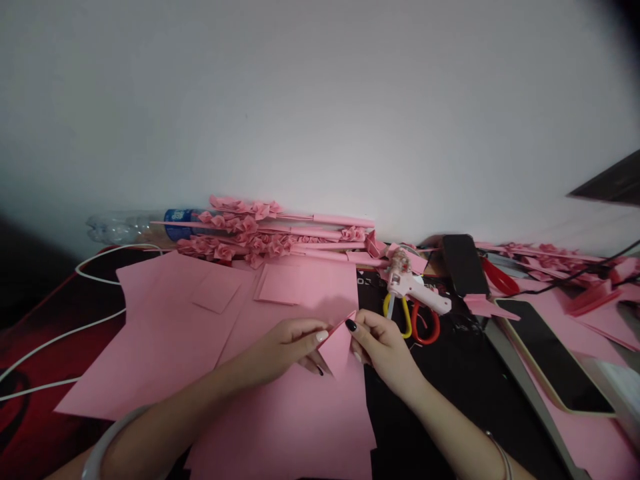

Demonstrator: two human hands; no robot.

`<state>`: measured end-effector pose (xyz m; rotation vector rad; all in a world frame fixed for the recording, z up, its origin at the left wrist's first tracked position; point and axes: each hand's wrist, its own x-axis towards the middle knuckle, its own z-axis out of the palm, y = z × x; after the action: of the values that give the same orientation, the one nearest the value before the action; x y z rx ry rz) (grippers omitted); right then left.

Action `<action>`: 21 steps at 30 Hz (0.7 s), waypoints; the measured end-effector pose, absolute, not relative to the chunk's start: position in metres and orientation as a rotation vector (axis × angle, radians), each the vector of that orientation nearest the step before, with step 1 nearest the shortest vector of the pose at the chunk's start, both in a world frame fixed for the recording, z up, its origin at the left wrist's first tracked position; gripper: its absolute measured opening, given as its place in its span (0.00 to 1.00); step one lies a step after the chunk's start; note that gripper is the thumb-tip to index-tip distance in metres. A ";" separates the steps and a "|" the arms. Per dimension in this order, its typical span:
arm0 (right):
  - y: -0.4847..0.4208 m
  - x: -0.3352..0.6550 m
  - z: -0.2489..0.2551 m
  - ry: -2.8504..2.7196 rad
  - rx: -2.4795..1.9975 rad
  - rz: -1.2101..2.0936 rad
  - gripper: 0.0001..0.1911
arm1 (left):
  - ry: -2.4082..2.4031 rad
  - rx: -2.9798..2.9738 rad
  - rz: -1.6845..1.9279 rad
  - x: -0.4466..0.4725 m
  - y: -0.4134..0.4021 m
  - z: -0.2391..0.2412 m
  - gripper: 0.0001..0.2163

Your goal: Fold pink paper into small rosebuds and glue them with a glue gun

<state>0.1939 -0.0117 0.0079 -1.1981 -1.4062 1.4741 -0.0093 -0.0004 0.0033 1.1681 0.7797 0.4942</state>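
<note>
A small pink paper piece point(336, 351), folded into a pointed shape, is held between both hands above a large pink sheet point(290, 427). My left hand point(295, 343) pinches its left edge, with the thumb on top and other fingers underneath. My right hand point(380, 343) grips its upper right edge between thumb and fingers. Just beyond the hands lies a stack of small pink paper squares point(280, 285). One more small square point(217, 293) rests on the pink sheet to the left.
Pink paper flower stems point(250, 230) lie along the wall beside a plastic bottle point(125, 227). To the right are a hot glue gun point(420, 291), scissors with yellow and red handles point(426, 325), a dark phone point(465, 263) and another phone point(560, 353). A white cable point(55, 339) runs at left.
</note>
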 end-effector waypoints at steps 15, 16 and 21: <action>-0.023 0.183 0.012 -1.735 -1.160 1.254 0.44 | 1.191 1.808 0.762 -0.002 -0.011 0.005 0.09; -0.025 0.182 0.012 -1.779 -1.176 1.206 0.43 | 1.179 1.865 0.759 -0.002 -0.011 0.005 0.09; -0.025 0.183 0.010 -1.808 -1.178 1.092 0.34 | 1.187 1.963 0.797 -0.004 -0.012 0.005 0.11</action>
<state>0.1829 -0.0246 0.0096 -1.1779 -1.8081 1.0925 -0.0036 -0.0119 0.0050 1.9632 1.1870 0.7973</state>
